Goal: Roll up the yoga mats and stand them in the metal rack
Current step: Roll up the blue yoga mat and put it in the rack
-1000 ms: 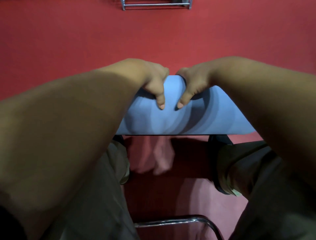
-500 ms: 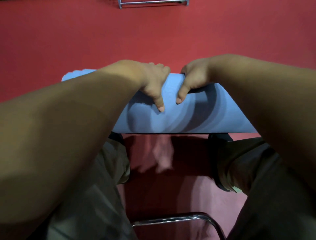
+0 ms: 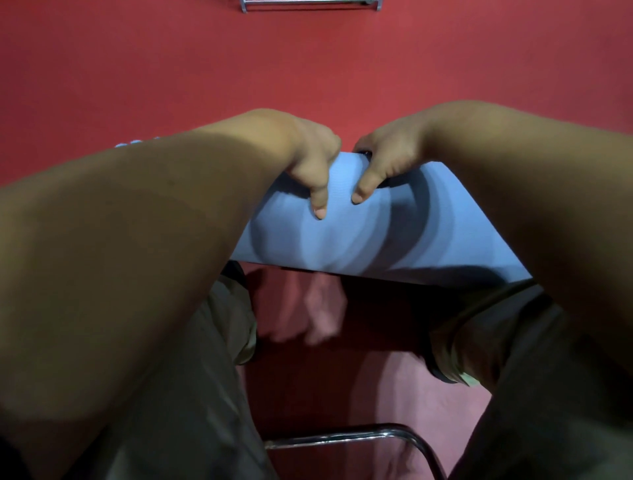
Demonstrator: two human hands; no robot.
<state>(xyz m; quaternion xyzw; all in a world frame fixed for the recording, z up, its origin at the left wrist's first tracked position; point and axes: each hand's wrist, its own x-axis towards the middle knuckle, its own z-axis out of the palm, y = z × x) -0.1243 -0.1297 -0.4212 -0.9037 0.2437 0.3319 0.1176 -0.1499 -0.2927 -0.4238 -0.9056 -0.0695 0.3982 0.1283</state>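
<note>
**A:** Both hands are on it. The left hand (image 3: 310, 164) and the right hand (image 3: 387, 161) sit close together at the middle of the pale blue ribbed foam yoga mat (image 3: 342, 240). The fingers are curled over its far rolled edge and the thumbs press on the near face, so each hand is gripping the mat.

**B:** The mat lies on the red carpeted floor (image 3: 137, 68), and its flat part runs back toward the person's dark shoes (image 3: 234, 272). The chrome tube rack (image 3: 310, 2) sits at the very top edge of view — well apart from the mat.

**A:** So rolling is the step in hand, I'd judge, with the racking yet to come. What makes it go well?

**B:** The hands are bunched at the centre. I'd spread them toward the ends so the roll doesn't cone. Tuck tight with the fingers, press with the thumbs, and check that both side edges line up flush.

**A:** That foam probably gives and springs back, so a slack core would loosen.

**B:** Agreed. Any labels?

**A:** No brand and no writing I can read. A pale bit of mat shows past the left forearm, but it's too small to tell if it's print. There's also a bent chrome tube (image 3: 342, 437) at the bottom, between the olive trouser legs (image 3: 191, 377) — what it belongs to, I can't tell.
</note>
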